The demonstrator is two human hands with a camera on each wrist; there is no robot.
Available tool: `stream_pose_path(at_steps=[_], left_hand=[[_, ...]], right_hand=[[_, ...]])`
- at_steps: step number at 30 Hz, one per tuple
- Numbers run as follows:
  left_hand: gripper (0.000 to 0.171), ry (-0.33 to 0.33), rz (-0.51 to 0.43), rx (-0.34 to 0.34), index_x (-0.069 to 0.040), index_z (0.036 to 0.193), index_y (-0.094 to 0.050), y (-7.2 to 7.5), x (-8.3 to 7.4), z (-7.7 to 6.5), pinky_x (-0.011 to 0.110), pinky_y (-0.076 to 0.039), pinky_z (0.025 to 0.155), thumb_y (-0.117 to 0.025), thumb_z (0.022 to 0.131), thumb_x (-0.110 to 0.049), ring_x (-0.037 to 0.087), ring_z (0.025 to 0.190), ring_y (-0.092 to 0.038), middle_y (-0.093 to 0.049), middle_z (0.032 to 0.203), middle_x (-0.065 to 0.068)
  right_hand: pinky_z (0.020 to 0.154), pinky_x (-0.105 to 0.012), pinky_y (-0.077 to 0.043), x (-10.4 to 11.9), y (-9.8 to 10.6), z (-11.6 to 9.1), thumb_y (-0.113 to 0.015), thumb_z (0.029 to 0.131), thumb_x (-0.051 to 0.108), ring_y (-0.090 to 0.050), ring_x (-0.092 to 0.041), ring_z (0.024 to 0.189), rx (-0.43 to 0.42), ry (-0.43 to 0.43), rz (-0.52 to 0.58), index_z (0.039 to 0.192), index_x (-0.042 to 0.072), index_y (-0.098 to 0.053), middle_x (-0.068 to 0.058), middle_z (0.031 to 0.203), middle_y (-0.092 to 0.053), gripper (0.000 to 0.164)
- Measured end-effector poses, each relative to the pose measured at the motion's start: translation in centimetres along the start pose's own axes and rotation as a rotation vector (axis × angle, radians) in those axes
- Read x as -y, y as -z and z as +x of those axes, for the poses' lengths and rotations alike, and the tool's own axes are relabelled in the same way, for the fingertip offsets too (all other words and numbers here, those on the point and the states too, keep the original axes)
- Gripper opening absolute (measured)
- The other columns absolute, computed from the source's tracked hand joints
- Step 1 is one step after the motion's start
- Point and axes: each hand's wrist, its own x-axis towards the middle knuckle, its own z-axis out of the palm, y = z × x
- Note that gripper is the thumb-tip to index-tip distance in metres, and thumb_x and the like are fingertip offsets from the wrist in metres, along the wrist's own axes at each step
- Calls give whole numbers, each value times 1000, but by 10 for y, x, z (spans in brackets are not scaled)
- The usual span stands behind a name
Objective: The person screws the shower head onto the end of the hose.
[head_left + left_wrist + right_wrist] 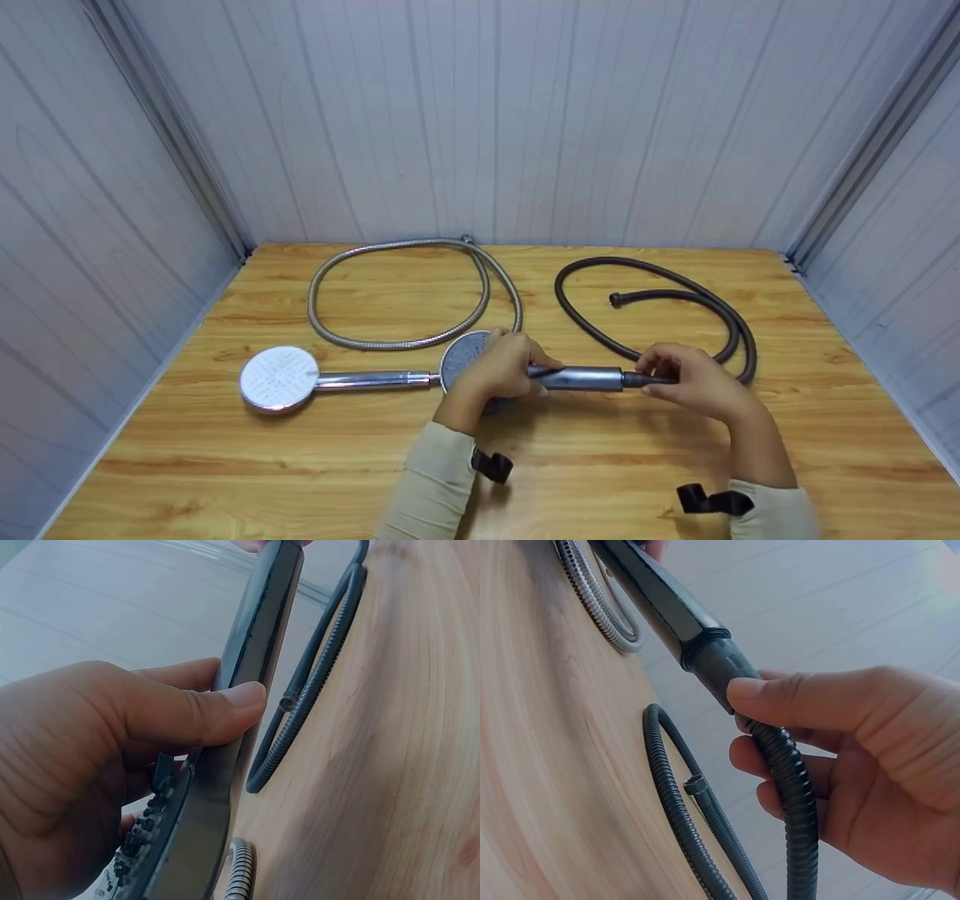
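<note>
My left hand (501, 369) grips a dark grey shower head (581, 379) where the handle meets the head, thumb along one side in the left wrist view. Its nozzle face (459, 356) is partly hidden behind that hand. At the far end of the handle, my right hand (701, 382) pinches the collar (718, 669) of a black ribbed hose (795, 817) between thumb and fingers. The collar sits right against the handle's end, in line with it. From there the hose bends away past my right fingers and loops on the table.
On the wooden table (300, 480), a chrome shower head (279, 377) with a white face lies at left, its handle pointing right. A silver hose (310, 296) loops behind it. The black hose's free end (616, 300) rests at back right. Pale panels (495, 120) enclose the back and sides.
</note>
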Motion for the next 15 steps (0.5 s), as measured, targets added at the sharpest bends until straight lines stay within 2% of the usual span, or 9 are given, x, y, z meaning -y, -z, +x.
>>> stream_pose_path(at_steps=[6, 15], left_hand=[[45, 3, 13, 4, -26, 109, -75, 1, -1, -1, 33, -29, 86, -88, 68, -15, 4, 84, -63, -73, 96, -10], [44, 1, 13, -2, -25, 110, -75, 1, -1, -1, 32, -26, 83, -88, 69, -16, 1, 81, -61, -73, 97, -11]], right_hand=[[68, -31, -47, -2, -1, 1, -73, 87, 13, -56, -22, 81, -10, -3, -22, 102, 14, -66, -2, 91, -62, 16], [68, -31, -47, -2, -2, 0, -70, 90, 19, -56, -21, 81, -10, 9, -54, 106, 16, -68, 1, 94, -64, 16]])
